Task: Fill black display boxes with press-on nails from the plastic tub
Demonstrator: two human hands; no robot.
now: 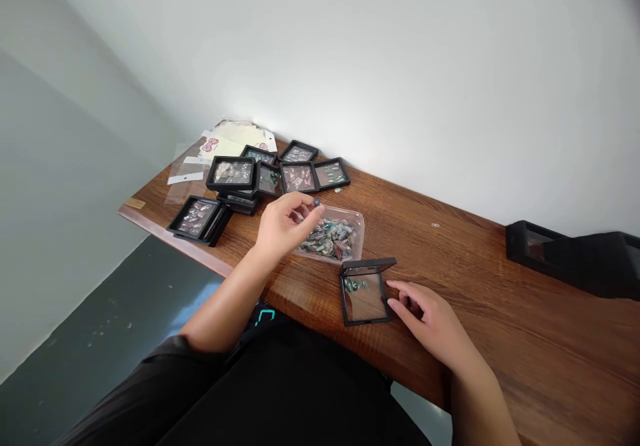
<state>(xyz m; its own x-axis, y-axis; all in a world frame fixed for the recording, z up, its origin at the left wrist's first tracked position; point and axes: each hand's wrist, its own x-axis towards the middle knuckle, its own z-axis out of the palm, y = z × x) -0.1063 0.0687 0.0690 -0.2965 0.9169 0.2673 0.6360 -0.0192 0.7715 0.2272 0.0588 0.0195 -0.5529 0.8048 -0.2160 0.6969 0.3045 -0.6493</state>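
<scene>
My left hand (286, 225) is raised over the near-left side of a clear plastic tub (361, 233), thumb and fingers pinched on a small dark piece (317, 202). Loose, glossy press-on nails (333, 238) in green, grey and reddish tones fill the tub. In front of it a black framed display case (343, 305) lies with its lid tipped up. A short row of green press-on nails (356, 285) sits on the clear film inside, near the hinge. My right hand (425, 316) rests beside the case, fingers apart, its fingertips at the right edge.
Black cases with nails inside (233, 173) are stacked and spread at the back left. Printed cards (235, 141) and clear bags (186, 169) lie behind them. More black cases (575, 259) stand at the right by the wall. A tiny clear piece (435, 225) lies on the wooden table (475, 253).
</scene>
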